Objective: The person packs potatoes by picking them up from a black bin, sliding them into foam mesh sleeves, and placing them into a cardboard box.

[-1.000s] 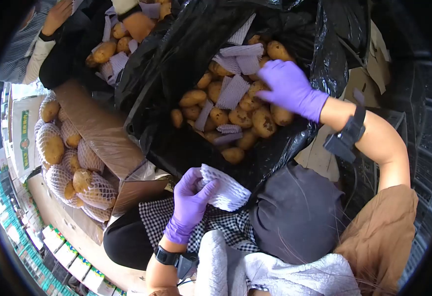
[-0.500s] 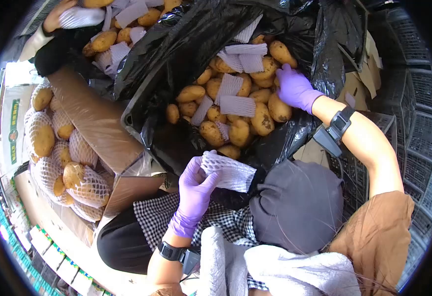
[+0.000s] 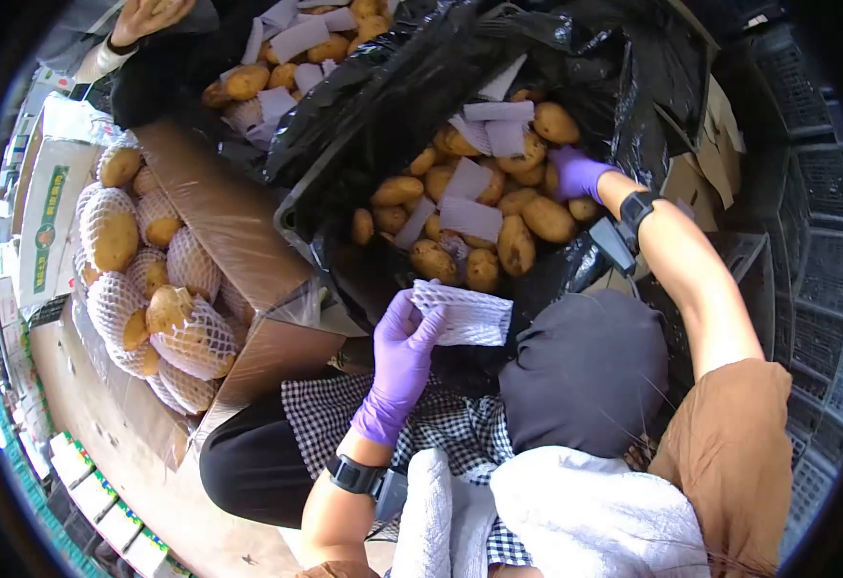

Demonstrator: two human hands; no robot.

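From the head camera, your left hand (image 3: 402,361) is gripping a white foam net sleeve (image 3: 465,315) above your lap, while your right hand (image 3: 575,173) is closing around a potato (image 3: 586,208) in the black-lined bin (image 3: 363,125).

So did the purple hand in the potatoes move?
Yes. The right hand slid from the middle of the potatoes to the far side of the pile, against the black bag.

1. We see a green printed label (image 3: 49,207) on the white carton (image 3: 41,231) at left; its characters are too small and blurred to read.
2. We find no other legible text.
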